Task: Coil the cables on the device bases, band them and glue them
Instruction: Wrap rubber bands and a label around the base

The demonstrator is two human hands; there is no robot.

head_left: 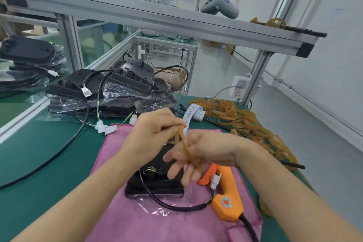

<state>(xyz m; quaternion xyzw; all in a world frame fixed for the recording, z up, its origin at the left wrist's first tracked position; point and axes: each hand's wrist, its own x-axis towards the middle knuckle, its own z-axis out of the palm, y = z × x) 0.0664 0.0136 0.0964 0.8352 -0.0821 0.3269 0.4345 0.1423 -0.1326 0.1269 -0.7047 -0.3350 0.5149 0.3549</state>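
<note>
**Band stretched between two hands, cable not yet coiled**

Here the person holds one rubber band (184,146) above the device base (155,180). The left hand (152,130) pinches the upper end of the band with curled fingers. The right hand (198,152) has its fingers spread and fairly straight, and the band seems to pass around them; the motion blur does not let one see the exact loop.

The band looks light, soft and very elastic. It will stretch easily and can snap back if one end slips, so it is better to hold it by the two ends of the loop, as is done now. Its long axis runs diagonally, from the left hand down toward the glue gun (225,198).

The device base lies flat on the pink cloth (137,220), directly under the hands. It appears rigid and moderately heavy. The black cable (167,205) leaves the base and curves along its near side toward the glue gun, ending in a white connector (215,180). The cable seems stiff enough to spring open, so probably it must be gripped as a bundle while the band goes on. A pile of spare bands (243,122) lies beyond the glue gun on the counter (39,163).
</note>
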